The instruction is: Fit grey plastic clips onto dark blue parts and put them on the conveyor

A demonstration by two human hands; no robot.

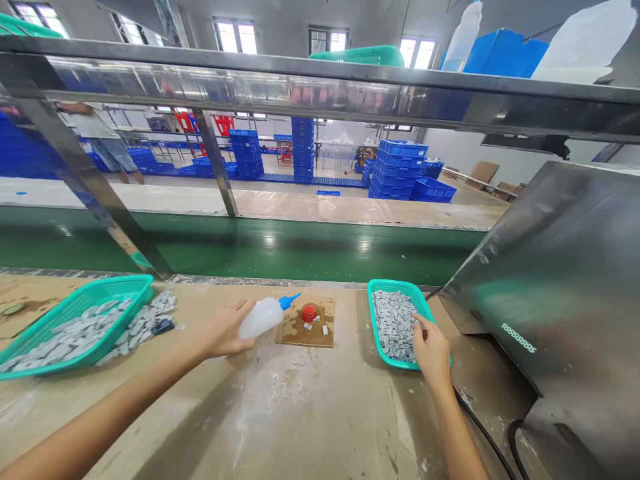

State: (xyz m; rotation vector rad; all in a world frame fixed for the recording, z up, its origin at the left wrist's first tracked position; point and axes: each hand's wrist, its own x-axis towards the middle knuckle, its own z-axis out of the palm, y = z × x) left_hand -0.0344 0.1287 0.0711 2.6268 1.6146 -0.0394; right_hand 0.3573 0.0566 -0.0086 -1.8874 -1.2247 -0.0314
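Note:
My left hand [231,330] is wrapped round a translucent white squeeze bottle [261,318], tilted so its blue nozzle points up and right. Just right of the nozzle, a brown square board [320,339] bears a round red piece [309,313] and a few small grey pieces [325,330]. My right hand [431,343] is over the right edge of a green basket [373,327] filled with small grey parts [395,323]. Its thumb and index finger are pinched together; what they hold, if anything, is too small to name.
At the left, another green basket [145,293] holds grey pieces, with a loose pile [150,320] beside it. A metal machine [565,287] stands at the right, with black cables near its base. A metal shelf [320,73] spans above; behind lies a green belt [320,250].

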